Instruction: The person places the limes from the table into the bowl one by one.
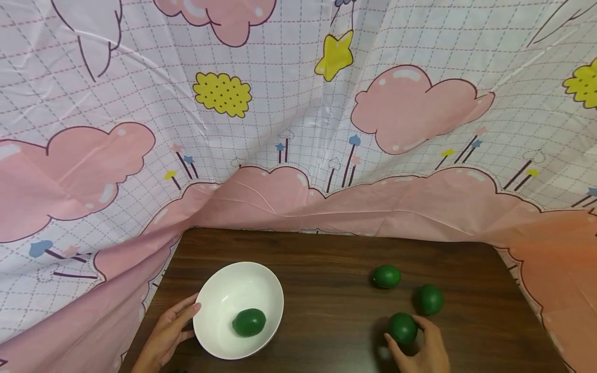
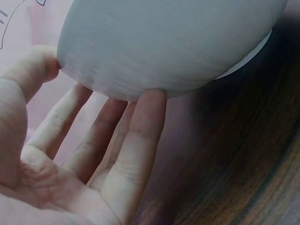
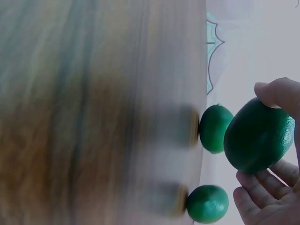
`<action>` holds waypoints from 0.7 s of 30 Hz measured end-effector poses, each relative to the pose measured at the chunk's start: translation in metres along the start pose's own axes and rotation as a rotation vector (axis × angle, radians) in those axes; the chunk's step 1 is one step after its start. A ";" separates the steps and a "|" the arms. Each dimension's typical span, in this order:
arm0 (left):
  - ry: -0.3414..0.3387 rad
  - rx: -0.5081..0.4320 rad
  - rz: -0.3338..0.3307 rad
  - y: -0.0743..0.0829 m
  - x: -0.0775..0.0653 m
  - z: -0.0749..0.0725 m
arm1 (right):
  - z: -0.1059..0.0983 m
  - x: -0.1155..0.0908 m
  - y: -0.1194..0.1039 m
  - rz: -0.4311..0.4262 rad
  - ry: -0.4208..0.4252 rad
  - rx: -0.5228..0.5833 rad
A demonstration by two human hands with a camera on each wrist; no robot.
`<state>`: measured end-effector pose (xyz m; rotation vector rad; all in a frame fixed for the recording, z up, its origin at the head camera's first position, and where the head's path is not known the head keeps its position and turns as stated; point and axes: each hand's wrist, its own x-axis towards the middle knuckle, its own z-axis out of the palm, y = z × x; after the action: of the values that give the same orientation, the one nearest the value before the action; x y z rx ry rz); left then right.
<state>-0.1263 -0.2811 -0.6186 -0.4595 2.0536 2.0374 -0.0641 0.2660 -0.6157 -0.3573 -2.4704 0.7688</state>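
Your left grip (image 1: pixel 165 334) held the plain, round white bowl (image 1: pixel 216 303) by its side, left on the bench (image 1: pixel 326 290). Inside, one smooth oval green fruit (image 1: pixel 249 322) lay lengthwise. Your right grip (image 1: pixel 428 349) pinched a second fruit (image 1: pixel 402 328) between thumb and fingers. Beyond, a third fruit (image 1: pixel 386 276) and a fourth fruit (image 1: pixel 429 299) rested apart, the fourth nearer yours.

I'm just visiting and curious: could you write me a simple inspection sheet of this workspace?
Surface: dark wood-grain table.
Things being handled: white bowl with one green fruit inside; another, the held fruit; two loose fruits on the table.
Clutter: dark sliver at the head view's bottom edge, unidentifiable.
Hands: left hand grips the bowl's rim; right hand holds a fruit between thumb and fingers.
Cables: nothing seen.
Surroundings: cloud-patterned curtain behind the table.
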 end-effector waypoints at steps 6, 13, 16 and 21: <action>0.006 0.002 0.000 0.002 0.000 0.001 | 0.002 0.001 -0.012 0.010 -0.052 0.014; 0.022 0.003 -0.009 0.002 -0.001 0.001 | 0.006 0.000 -0.020 -0.002 -0.111 0.020; 0.023 0.002 -0.020 0.001 -0.002 0.002 | 0.008 0.001 -0.023 -0.028 -0.139 0.014; 0.019 0.022 -0.018 0.001 -0.001 0.001 | 0.010 0.000 -0.032 -0.072 -0.191 0.026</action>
<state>-0.1260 -0.2796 -0.6171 -0.4933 2.0720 2.0061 -0.0727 0.2358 -0.6040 -0.1919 -2.6322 0.8387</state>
